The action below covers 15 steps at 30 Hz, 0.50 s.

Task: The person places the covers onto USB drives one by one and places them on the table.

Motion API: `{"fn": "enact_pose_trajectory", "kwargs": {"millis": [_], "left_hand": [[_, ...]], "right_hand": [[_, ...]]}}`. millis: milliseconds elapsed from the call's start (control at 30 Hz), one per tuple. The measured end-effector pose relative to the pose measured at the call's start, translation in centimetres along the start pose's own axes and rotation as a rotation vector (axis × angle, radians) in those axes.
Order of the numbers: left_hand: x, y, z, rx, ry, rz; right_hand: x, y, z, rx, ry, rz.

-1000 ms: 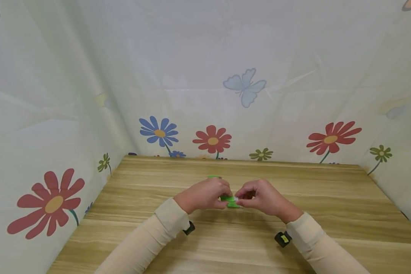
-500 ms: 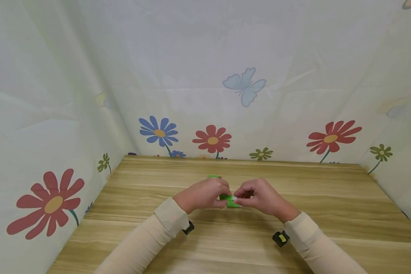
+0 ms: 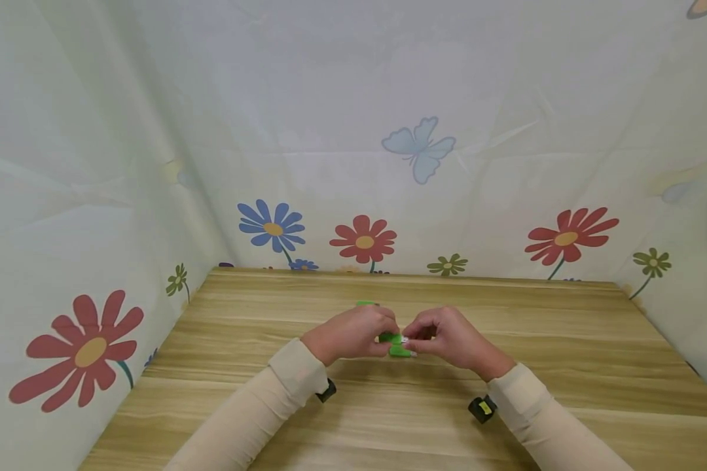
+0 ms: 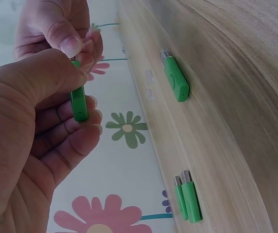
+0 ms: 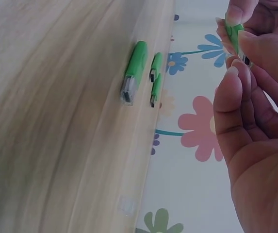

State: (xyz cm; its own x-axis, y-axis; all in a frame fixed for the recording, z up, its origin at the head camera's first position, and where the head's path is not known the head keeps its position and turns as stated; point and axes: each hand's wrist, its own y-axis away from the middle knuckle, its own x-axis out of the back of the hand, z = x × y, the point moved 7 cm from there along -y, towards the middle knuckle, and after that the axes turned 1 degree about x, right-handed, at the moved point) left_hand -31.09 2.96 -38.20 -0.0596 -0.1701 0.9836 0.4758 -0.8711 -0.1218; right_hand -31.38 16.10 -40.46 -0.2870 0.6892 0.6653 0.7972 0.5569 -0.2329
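Note:
My left hand (image 3: 353,333) holds a green USB flash drive (image 4: 79,104) above the table, thumb on one side and fingers behind. The fingertips of my right hand (image 3: 456,341) pinch the connector end of that same drive, mostly covering it; a dark bit of the end (image 5: 247,60) shows past the thumb in the right wrist view. Below the hands lies a second green USB flash drive (image 4: 176,80) with a clear cap (image 5: 127,97) over its metal plug. Farther back, two more green drives (image 4: 189,201) lie side by side, their metal plugs bare.
Small clear pieces (image 4: 150,85) lie on the wood-grain table (image 3: 259,301), close to its far edge in the left wrist view. A white curtain (image 3: 306,131) printed with flowers and a butterfly rises behind and beside the table. Each wrist carries a small black camera (image 3: 482,409).
My right hand has shifted slightly left, closer to my left hand. The grip on the flash drive and the drives on the table look the same.

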Motion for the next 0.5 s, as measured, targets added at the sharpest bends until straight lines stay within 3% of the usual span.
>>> {"fn": "enact_pose_trajectory", "kwargs": {"millis": [267,500], "left_hand": [[-1.1,-0.8,-1.1,0.021,0.007,0.019],[-1.9,-1.7,-2.3,0.091,0.001,-0.003]], "right_hand": [[0.1,-0.3,0.9,-0.049,0.011,0.019],[0.5,-0.9,2.1,-0.092,0.076,0.019]]}}
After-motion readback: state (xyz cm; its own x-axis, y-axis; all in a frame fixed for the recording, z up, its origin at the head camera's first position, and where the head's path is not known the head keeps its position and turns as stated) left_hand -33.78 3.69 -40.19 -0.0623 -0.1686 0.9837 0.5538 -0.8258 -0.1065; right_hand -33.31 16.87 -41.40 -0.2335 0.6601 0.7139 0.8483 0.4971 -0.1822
